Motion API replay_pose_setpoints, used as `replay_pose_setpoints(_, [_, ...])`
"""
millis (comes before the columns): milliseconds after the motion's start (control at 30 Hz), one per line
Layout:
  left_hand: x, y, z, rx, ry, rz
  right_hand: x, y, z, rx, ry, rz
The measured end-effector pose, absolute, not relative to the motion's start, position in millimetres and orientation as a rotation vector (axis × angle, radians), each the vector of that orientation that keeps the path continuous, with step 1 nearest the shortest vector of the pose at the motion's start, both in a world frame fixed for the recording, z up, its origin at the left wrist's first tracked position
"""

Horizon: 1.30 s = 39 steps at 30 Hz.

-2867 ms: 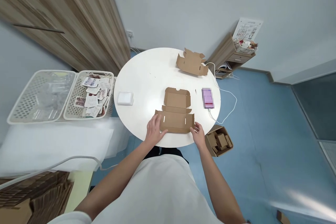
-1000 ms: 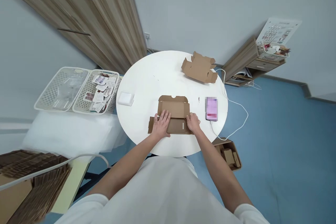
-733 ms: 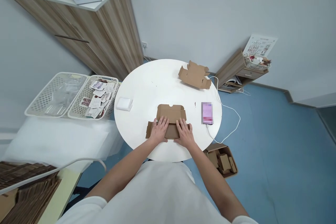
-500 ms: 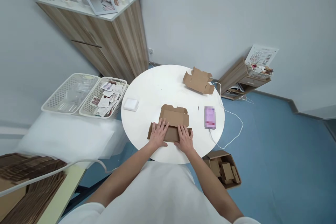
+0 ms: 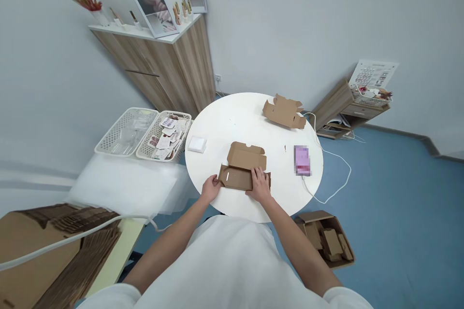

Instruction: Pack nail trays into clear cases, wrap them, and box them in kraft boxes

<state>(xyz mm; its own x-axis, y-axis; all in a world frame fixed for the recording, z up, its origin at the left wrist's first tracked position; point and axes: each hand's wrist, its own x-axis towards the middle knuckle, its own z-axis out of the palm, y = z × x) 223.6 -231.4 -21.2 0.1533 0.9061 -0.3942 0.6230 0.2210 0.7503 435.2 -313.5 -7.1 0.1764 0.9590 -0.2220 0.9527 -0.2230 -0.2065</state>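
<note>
hands [image 5: 260, 186] (left [image 5: 210, 189] curled, right [image 5: 260, 186] flat) on cardboard [image 5: 239, 178]

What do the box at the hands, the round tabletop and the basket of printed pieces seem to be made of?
The box: matte brown cardboard, most likely, given its creases and cut slot.
The round tabletop: smooth, even white; perhaps laminate, though painted wood is possible.
The basket: off-white plastic, it seems, from its regular, moulded-looking holes.

The round white worktop [image 5: 246, 116] carries an open cardboard box [image 5: 247, 157] near its front edge, a second carton [image 5: 284, 111] towards the back, a white packet [image 5: 196, 144] left and a purple device [image 5: 302, 160] right.
</note>
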Motion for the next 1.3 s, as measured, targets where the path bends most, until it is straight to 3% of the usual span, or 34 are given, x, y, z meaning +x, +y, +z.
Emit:
replay_pose_setpoints(633, [216.4, -233.7, -6.3, 1.64, 1.359, 0.325, 397.7, -325.2, -7.6, -2.387, -1.825, 0.588])
replay_pose_setpoints(967, [225.8, -210.6, -1.5, 1.929, 1.346, -0.119, 399.1, -324.4, -3.7, -2.389, -1.911, 0.6])
replay_pose_setpoints(1300, [232.1, -211.3, 0.0, 1.965, 1.342, -0.25, 410.2, -323.6, 11.7, -2.379, -2.078, 0.751])
